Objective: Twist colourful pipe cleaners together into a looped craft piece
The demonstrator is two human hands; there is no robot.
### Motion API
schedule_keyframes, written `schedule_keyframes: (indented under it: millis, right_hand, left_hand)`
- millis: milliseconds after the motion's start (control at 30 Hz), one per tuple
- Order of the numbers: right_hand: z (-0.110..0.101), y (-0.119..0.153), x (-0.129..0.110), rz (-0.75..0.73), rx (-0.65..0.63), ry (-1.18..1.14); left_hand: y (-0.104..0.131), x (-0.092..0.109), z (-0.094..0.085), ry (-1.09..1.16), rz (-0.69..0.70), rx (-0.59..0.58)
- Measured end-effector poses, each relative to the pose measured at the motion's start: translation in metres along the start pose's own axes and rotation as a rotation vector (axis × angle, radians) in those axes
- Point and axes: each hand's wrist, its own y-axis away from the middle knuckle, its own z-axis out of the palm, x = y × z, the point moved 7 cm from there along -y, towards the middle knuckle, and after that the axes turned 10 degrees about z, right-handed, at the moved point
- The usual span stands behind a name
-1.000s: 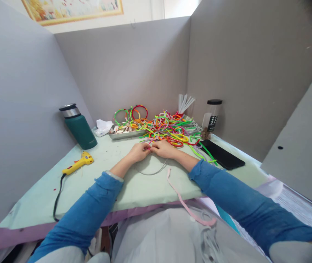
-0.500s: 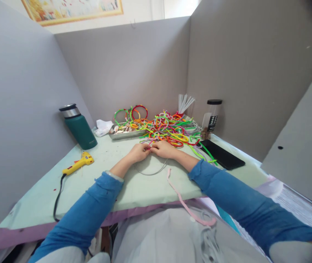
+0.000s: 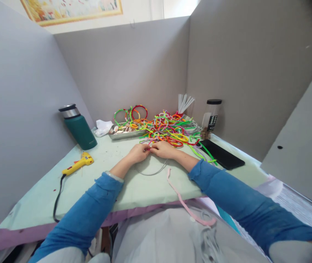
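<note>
My left hand (image 3: 139, 153) and my right hand (image 3: 162, 149) meet over the middle of the table, fingertips pinched close together. Between them is a small bit of pink-red fuzzy strand (image 3: 148, 148), perhaps a pipe cleaner, mostly covered by the fingers. A thin grey hoop (image 3: 151, 174) curves toward me below both hands, and its upper ends pass out of sight under them. To the right of the hoop, a pale pink fuzzy strip (image 3: 181, 199) hangs over the table's front edge onto my lap.
Behind the hands are a tangled pile of coloured pipe cleaners (image 3: 172, 129), a metal tray (image 3: 128, 135) of shells and several decorated hoops (image 3: 139, 106). A yellow glue gun (image 3: 77, 164) and green bottle (image 3: 80, 131) stand left; a black phone (image 3: 223, 155) and clear jar (image 3: 210, 117) right.
Both hands stay in nearly the same place, fingers together. Only slight finger movement shows around the pink-red strand; the hoop and the strip look unchanged.
</note>
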Motion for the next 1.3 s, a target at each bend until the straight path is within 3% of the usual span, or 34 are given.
schedule_keyframes:
  millis: [1300]
  right_hand:
    - [0.0006, 0.0016, -0.0031, -0.029, -0.002, 0.05]
  left_hand:
    - [0.0008, 0.0063, -0.0005, -0.03, 0.039, -0.027]
